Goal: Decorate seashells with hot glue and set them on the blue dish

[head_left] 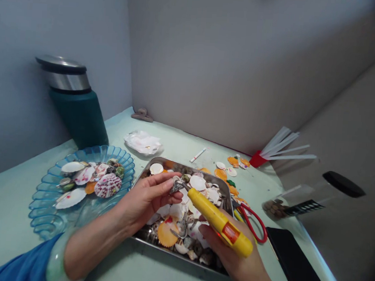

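Above a metal tray of mixed shells, my left hand pinches a small dark shell between thumb and fingers. My right hand is wrapped round a yellow tool with an orange-red window in its body. The tool's thin dark tip points left and meets or nearly meets the small shell; whether they touch is hard to tell. Below the hands in the tray lie white shells, small snail-like shells and an orange scallop shell. Part of the right hand's fingers is hidden behind the tool.
Left stands a blue scalloped plate with shells, before a teal bottle. Behind the tray are a white packet and a clip. Rightward lie red-handled scissors, a black phone, a clear jar and glue sticks in a red cup.
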Action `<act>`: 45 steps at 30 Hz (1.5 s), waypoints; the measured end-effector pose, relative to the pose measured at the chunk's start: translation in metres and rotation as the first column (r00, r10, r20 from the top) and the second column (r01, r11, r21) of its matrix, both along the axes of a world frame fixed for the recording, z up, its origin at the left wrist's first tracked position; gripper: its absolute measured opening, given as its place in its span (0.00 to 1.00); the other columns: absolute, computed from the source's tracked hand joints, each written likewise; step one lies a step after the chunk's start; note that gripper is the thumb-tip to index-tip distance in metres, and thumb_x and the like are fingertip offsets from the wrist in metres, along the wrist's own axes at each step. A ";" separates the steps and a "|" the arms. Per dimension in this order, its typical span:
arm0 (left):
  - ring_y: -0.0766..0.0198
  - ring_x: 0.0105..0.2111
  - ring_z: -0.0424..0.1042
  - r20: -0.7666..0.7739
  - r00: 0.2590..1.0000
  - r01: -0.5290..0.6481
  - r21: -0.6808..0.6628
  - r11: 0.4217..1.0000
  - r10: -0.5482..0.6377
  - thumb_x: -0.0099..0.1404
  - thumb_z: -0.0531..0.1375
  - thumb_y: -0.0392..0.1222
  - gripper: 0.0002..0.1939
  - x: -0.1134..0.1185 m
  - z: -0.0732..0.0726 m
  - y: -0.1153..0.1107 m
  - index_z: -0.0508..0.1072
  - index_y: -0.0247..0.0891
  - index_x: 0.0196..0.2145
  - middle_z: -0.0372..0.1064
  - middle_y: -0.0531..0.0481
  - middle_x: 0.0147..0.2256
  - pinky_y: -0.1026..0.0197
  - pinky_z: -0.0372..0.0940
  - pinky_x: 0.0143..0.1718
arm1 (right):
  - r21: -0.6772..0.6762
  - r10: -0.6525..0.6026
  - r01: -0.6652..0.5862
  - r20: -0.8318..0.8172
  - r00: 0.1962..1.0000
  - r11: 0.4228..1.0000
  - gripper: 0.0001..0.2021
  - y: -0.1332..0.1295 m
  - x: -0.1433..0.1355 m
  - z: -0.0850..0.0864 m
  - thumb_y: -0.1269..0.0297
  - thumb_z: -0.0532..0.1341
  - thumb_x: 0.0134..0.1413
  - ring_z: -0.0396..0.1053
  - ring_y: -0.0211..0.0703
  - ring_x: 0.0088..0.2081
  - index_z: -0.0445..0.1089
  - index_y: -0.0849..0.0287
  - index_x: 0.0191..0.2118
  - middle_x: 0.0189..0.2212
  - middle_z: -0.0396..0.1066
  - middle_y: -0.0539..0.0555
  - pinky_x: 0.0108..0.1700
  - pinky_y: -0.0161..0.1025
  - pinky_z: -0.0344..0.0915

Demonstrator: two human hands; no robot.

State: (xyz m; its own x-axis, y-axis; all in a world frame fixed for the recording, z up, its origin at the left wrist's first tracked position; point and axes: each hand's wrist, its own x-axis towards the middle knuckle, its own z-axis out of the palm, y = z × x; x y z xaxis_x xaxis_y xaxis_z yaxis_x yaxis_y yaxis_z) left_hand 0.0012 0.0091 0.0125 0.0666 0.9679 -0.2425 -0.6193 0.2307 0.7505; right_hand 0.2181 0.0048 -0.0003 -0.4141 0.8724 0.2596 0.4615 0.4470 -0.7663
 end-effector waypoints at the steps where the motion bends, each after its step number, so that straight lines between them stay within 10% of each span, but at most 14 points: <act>1: 0.64 0.29 0.75 -0.005 1.000 -0.003 -0.001 1.000 0.003 0.56 0.66 0.34 0.15 0.000 0.000 0.000 0.77 0.32 0.43 0.76 0.44 0.34 0.60 0.70 0.38 | 0.000 0.000 0.000 0.008 1.000 1.000 0.07 0.000 0.000 0.000 0.62 0.60 0.56 0.74 0.44 0.26 0.74 0.58 0.33 0.28 0.77 0.52 0.24 0.36 0.70; 45: 0.65 0.32 0.74 0.003 1.000 0.019 -0.012 1.000 -0.019 0.57 0.65 0.32 0.14 0.000 -0.001 -0.002 0.78 0.32 0.43 0.77 0.43 0.39 0.63 0.70 0.38 | 0.034 0.061 -0.063 0.044 0.997 0.997 0.07 0.002 0.003 -0.002 0.63 0.60 0.57 0.76 0.48 0.33 0.74 0.59 0.32 0.32 0.78 0.54 0.25 0.36 0.69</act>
